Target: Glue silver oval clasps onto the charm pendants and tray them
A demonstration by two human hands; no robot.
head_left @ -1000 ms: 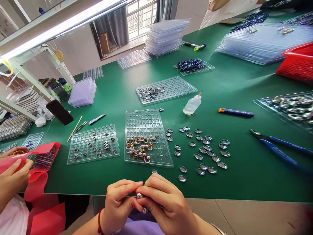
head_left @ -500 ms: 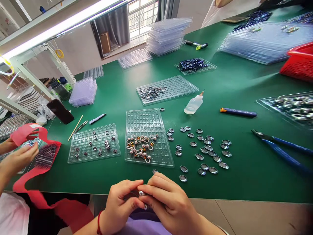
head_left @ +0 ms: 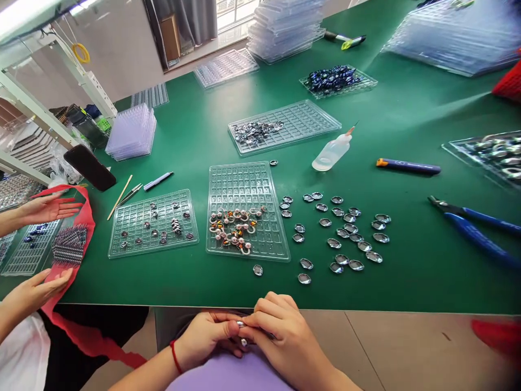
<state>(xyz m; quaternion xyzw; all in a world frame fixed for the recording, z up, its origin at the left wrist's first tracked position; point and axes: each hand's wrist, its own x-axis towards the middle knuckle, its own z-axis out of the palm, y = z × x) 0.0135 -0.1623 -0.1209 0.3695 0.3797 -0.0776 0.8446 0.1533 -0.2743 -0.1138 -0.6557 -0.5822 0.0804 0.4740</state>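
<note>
On the near side of the flat green bench (head_left: pixel 228 290), the bare left hand (head_left: pixel 203 338) has rotated thumb-uppermost; the bare right hand (head_left: pixel 279 328) stays alongside. Both narrow grips hold a small shiny silver-coloured piece (head_left: pixel 240 324), apparently still being worked.

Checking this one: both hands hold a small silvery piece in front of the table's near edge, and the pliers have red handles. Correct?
No: the head view shows the pliers with blue handles, not red. The left hand and right hand do hold a silvery piece in front of the table's near edge.
</note>
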